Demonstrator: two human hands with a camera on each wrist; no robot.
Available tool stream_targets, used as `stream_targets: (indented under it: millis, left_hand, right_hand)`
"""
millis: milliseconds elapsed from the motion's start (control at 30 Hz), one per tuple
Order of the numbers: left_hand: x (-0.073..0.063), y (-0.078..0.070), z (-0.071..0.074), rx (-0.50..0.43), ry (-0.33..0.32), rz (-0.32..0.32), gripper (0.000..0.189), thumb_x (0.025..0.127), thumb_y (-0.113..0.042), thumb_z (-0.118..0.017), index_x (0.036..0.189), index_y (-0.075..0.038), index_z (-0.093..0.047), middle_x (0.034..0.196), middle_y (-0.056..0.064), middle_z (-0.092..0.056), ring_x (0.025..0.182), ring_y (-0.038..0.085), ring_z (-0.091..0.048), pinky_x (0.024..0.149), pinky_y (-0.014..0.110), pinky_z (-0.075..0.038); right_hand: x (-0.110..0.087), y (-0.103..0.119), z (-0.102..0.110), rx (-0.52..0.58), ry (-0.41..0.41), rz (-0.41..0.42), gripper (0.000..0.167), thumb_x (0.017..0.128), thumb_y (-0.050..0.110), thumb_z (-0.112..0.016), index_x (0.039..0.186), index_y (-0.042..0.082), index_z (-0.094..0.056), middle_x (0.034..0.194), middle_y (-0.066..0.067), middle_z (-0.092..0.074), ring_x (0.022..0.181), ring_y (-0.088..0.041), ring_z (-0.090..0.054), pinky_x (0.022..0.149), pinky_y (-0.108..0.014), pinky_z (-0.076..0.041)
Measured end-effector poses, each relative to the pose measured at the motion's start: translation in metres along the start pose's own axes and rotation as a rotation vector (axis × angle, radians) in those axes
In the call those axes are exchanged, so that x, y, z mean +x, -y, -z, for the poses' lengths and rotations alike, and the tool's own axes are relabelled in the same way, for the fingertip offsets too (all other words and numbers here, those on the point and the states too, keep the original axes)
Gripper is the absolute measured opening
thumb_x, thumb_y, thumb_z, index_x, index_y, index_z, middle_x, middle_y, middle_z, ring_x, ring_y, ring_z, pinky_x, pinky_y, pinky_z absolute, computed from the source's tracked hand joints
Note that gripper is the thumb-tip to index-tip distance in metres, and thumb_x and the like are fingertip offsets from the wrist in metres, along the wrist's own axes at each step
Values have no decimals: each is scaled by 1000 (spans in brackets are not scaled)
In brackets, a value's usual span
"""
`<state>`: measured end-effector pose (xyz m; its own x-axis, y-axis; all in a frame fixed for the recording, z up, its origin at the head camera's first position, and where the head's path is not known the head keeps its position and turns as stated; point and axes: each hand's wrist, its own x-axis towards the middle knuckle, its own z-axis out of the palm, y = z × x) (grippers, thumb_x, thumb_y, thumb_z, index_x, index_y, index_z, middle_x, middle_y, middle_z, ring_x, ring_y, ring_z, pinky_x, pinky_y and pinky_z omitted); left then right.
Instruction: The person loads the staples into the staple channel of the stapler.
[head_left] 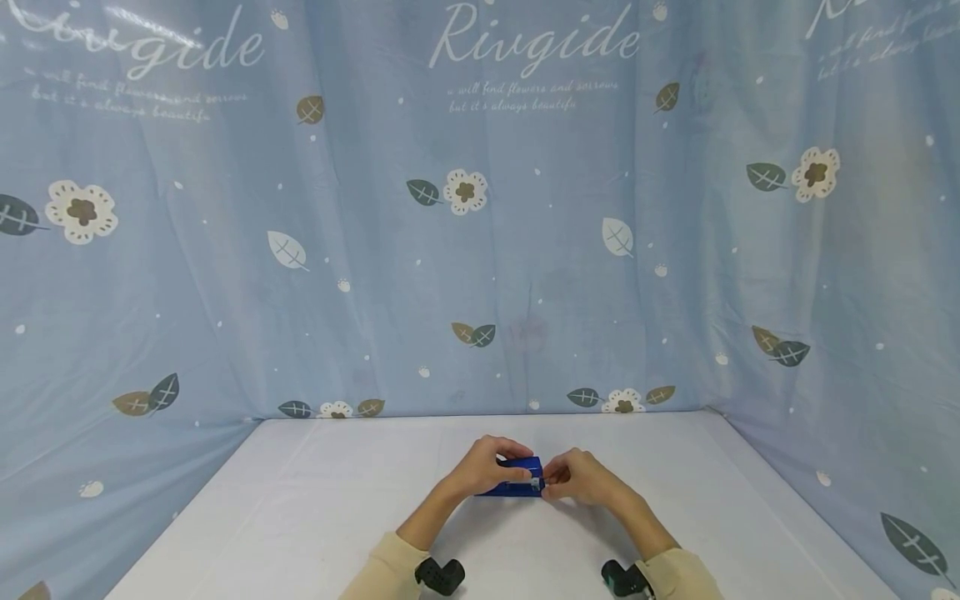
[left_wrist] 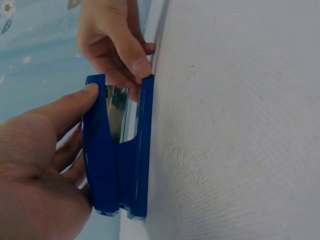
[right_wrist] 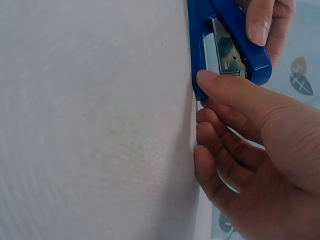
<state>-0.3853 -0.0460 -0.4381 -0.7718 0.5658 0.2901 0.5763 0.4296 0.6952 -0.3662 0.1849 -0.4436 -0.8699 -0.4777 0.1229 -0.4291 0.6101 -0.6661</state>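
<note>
A blue stapler (head_left: 510,491) rests upright on the white table, between the two hands. My left hand (head_left: 482,468) grips its upper arm from the side, with the thumb (left_wrist: 90,91) near the front end of that arm. At the front, my right hand (head_left: 587,478) pinches the tip of the base, its thumb (right_wrist: 212,80) on top and the index finger beneath. A gap shows between the arm and the base. Inside it sits the silver metal staple magazine (left_wrist: 118,112), close under the blue arm.
The white-covered table (head_left: 315,517) spreads around the hands. A blue printed curtain (head_left: 540,275) hangs behind it and along both sides. One tiny dark sliver (left_wrist: 191,65) lies on the cloth near the stapler. Black devices (head_left: 441,577) sit at both wrists, by the beige sleeves.
</note>
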Motion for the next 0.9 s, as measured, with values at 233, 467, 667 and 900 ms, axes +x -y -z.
stream_targets:
  millis: [233,467,667,900]
  left_hand:
    - [0,0,-2,9,0,5,30,87,-24,-75,115,-15,-73,108,0,-74,96,11,-65,86,22,-52]
    - [1,-3,-3,8,6,7,30,87,-29,-76,114,-16,-73,107,0,-73,97,14,-64,86,27,-53]
    - [-6,-1,6,37,18,22,35,88,-34,-74,116,-14,-71,108,0,-72,97,11,-64,86,26,-53]
    - [-25,2,30,75,-23,3,39,93,-34,-67,118,-4,-68,115,13,-70,104,24,-64,89,41,-56]
  right_hand:
    - [-1,-2,1,4,8,-1,24,83,18,-78,102,3,-72,86,-1,-70,75,-10,-58,67,-19,-49]
    - [-5,-2,3,12,7,-23,23,84,17,-78,101,4,-72,85,-1,-69,75,-13,-58,67,-20,-49]
    - [-6,1,2,-24,3,11,28,85,19,-77,105,1,-70,86,-2,-68,75,-10,-57,66,-20,-48]
    - [-12,9,4,-87,9,-17,59,88,32,-73,131,-4,-55,90,-1,-62,78,-11,-55,68,-25,-47]
